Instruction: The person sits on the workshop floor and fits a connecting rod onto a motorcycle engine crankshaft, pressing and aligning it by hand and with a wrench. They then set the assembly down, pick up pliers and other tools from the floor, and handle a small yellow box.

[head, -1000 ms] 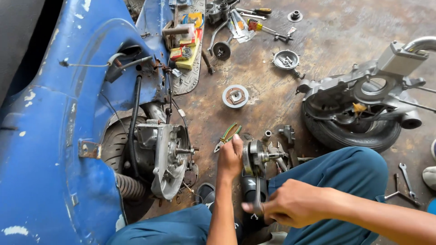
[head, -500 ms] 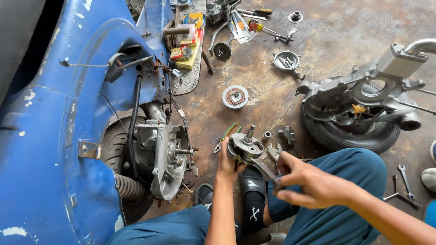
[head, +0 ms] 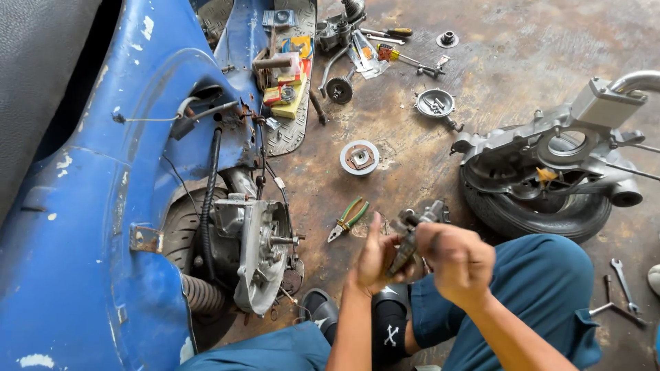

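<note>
Closest to the camera, above the knees in blue trousers, both hands meet on one small metal engine part (head: 411, 230). The left hand (head: 375, 257) is open and cupped under it, thumb raised, palm against its lower end. The right hand (head: 457, 257) is curled loosely over its right side, fingers closed around it. The part is grey and greasy, blurred, with a round stub sticking out at its upper right; finer detail cannot be made out.

Just left of the hands, green-handled pliers (head: 348, 220) lie on the stained concrete floor (head: 522, 62). Further left, the bare engine (head: 258, 251) of a blue scooter (head: 103, 206) shows a projecting shaft. To the right, a silver engine casing (head: 550, 154) rests on a tyre (head: 533, 213). Beyond the pliers sits a round metal disc (head: 359, 158), and farther off a screwdriver (head: 392, 32) among scattered parts.
</note>
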